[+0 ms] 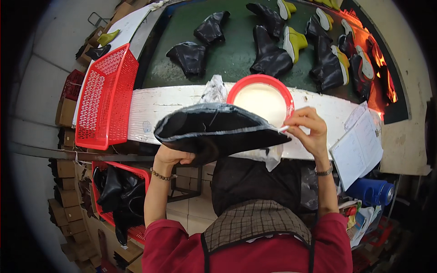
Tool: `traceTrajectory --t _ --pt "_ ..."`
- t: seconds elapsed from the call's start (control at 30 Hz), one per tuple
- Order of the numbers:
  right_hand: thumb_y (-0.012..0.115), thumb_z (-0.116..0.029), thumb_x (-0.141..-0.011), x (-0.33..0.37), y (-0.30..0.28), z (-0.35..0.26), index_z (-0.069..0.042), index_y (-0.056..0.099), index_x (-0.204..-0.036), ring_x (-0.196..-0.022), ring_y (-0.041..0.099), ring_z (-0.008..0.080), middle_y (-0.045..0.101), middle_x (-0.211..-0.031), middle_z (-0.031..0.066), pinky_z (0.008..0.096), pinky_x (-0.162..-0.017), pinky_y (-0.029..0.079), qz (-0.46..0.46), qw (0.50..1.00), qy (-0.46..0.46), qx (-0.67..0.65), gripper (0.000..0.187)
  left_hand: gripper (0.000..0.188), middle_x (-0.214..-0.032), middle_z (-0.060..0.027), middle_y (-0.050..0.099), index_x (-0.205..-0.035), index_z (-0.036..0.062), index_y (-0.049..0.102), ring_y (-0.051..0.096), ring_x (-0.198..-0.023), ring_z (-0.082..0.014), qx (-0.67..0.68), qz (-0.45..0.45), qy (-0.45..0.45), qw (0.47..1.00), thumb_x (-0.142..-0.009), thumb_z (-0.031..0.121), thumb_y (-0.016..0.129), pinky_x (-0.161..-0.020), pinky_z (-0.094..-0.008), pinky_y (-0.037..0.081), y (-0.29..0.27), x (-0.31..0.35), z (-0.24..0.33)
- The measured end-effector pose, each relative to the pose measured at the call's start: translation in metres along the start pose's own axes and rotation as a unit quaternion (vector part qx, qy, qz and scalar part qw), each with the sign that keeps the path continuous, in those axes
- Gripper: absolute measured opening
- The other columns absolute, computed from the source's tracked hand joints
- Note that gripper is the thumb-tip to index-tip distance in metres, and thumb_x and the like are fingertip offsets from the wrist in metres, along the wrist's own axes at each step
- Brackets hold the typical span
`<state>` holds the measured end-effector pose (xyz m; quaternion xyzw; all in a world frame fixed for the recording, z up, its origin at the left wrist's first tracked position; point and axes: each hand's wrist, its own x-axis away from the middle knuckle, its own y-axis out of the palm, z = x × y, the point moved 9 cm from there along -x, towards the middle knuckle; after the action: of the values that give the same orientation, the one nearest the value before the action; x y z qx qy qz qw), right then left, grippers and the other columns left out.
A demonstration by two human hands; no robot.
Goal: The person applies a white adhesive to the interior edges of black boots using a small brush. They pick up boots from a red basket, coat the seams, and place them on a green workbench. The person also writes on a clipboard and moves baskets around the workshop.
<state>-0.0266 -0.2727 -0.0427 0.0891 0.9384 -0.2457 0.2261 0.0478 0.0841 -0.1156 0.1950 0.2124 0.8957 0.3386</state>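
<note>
My left hand (174, 155) is closed on a black boot upper (223, 142), its fingers partly hidden beneath the material. The upper's opening faces up, and a whitish band runs along its rim. My right hand (310, 129) pinches a thin, pale brush-like stick (283, 129) against the pointed right end of that rim. What tip the stick has is too small to make out. Just behind the upper stands a red bowl (290, 93) of creamy white liquid, partly covered by the upper.
A white bench ledge (159, 107) holds the bowl, a crumpled wrapper (214, 89) and a red basket (102, 100). Beyond, a green belt (159, 68) carries several black uppers and yellow-and-white soles toward an orange glow. Papers (357, 143) and a blue flask (371, 192) sit right; another basket (141, 233) holds black uppers.
</note>
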Motion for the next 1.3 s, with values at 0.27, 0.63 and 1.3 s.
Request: traceTrajectory --t 0.27,0.63,1.3 --pt "0.055 -0.015 -0.107 0.051 -0.014 0.14 -0.001 0.064 -0.119 -0.055 0.044 0.0019 0.053 -0.074 -0.0059 0.0187 -0.049 0.034 0.158 0.931 0.294 -0.15 0.021 0.034 -0.065 -0.0166 0.065 -0.097 -0.0113 0.066 0.065 -0.057 -0.0268 -0.158 0.285 0.17 0.93 -0.063 -0.013 0.063 -0.055 -0.0349 0.053 -0.05 -0.028 0.114" --pt "0.056 -0.015 -0.107 0.06 -0.009 0.149 -0.003 0.062 -0.112 -0.052 0.039 -0.0007 0.05 -0.07 -0.0077 0.0185 -0.045 0.029 0.222 0.906 0.339 -0.123 0.015 0.048 -0.093 -0.0158 0.069 -0.119 -0.0033 0.058 0.071 -0.078 -0.0266 -0.601 0.44 0.165 0.647 -0.07 -0.007 0.06 -0.064 -0.0377 0.058 -0.242 -0.231 0.281" --pt "0.06 -0.012 -0.104 0.061 -0.01 0.154 0.0 0.063 -0.112 -0.052 0.043 0.0011 0.054 -0.068 -0.0054 0.0193 -0.047 0.033 0.215 0.897 0.37 -0.112 0.015 0.053 -0.121 -0.0208 0.067 -0.127 0.0107 0.054 0.065 -0.116 -0.0386 -0.646 0.381 0.254 0.611 -0.08 -0.011 0.066 -0.097 -0.045 0.051 -0.309 -0.39 0.274"
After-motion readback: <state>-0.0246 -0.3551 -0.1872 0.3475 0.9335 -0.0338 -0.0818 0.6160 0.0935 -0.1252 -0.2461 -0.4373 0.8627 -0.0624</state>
